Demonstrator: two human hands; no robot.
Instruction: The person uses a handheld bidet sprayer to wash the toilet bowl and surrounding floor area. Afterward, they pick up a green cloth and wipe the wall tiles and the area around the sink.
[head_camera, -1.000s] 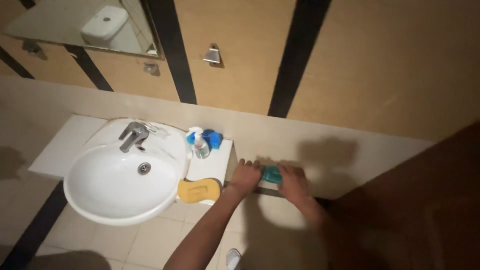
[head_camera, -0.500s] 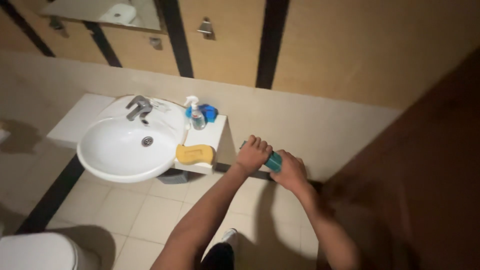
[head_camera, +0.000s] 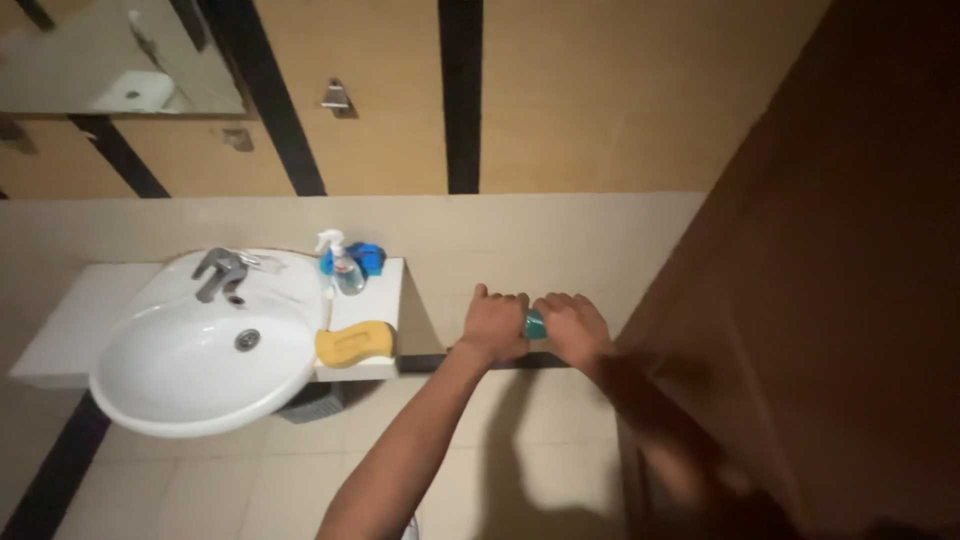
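Beside the white washbasin (head_camera: 190, 350), against a beige tiled wall (head_camera: 560, 240) with black stripes, both arms reach forward: left hand (head_camera: 493, 325) and right hand (head_camera: 572, 328) meet knuckles-up, fingers closed around a small teal object (head_camera: 535, 324) held between them, right of the yellow sponge (head_camera: 354, 343).

Left hand (head_camera: 495, 322) and right hand (head_camera: 572, 327) grip a teal object (head_camera: 535, 324) beside the sink (head_camera: 190, 360).
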